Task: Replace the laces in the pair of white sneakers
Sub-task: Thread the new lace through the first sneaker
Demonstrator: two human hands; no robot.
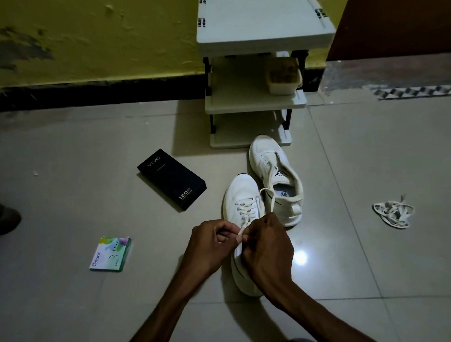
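Two white sneakers stand on the tiled floor. The near sneaker carries a white lace crossed through its eyelets. My left hand pinches one end of that lace just above the tongue. My right hand grips the other end, which loops up over the shoe toward the far sneaker. Both hands cover the near sneaker's opening. The far sneaker lies behind it to the right with no lace in its eyelets. A loose bundle of white laces lies on the floor to the right.
A black phone box lies left of the sneakers. A small green and white packet lies nearer, at the left. A white shoe rack stands against the yellow wall behind the sneakers, with a tub on its shelf.
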